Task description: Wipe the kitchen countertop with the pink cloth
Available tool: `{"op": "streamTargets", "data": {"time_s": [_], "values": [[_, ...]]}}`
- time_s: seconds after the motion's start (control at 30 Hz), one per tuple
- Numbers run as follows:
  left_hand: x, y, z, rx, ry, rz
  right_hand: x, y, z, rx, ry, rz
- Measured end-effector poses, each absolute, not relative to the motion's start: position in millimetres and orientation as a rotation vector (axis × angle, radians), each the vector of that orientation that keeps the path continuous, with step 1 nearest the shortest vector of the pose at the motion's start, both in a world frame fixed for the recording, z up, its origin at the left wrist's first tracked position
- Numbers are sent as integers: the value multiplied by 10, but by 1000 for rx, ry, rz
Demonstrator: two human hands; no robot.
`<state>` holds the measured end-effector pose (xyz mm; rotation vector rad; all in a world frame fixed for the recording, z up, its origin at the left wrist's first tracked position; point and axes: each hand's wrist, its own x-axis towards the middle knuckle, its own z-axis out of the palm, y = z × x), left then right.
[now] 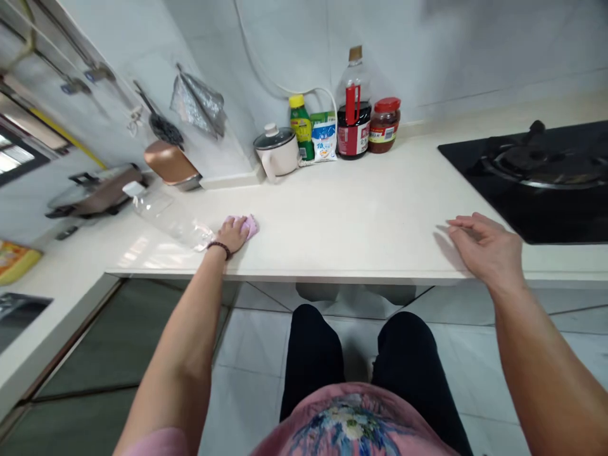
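Note:
My left hand (232,234) presses down on a small pink cloth (249,224) on the pale countertop (342,215), fingers closed over it; a dark bead bracelet circles the wrist. A clear plastic bottle (164,214) lies on its side just left of that hand. My right hand (484,246) rests near the counter's front edge, fingers loosely spread and holding nothing, just left of the black gas hob (536,177).
Against the back wall stand a small white lidded pot (277,151), a green bottle (301,128), a white-blue packet (325,136), a dark sauce bottle (354,107) and a red-lidded jar (384,125). A copper pan (170,164) and an electric pan (95,193) sit at left.

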<state>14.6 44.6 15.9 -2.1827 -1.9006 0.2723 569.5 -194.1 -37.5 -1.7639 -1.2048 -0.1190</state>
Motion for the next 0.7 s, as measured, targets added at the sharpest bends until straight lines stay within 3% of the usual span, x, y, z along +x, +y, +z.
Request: {"op": "streamTargets", "data": {"time_s": [0.13,0.47,0.7], "values": [[653,295,166,-2261,-1919,246,5664,-1933,-371,-1785,-1230,-127],[3128,-417,88,-2926,-1302,119,5686,-1872,-385,-1867,-1202,-71],[3313,-680,64,-3110,-1098,60,5767,-1859,-447,-1875,-1211,-95]]}}
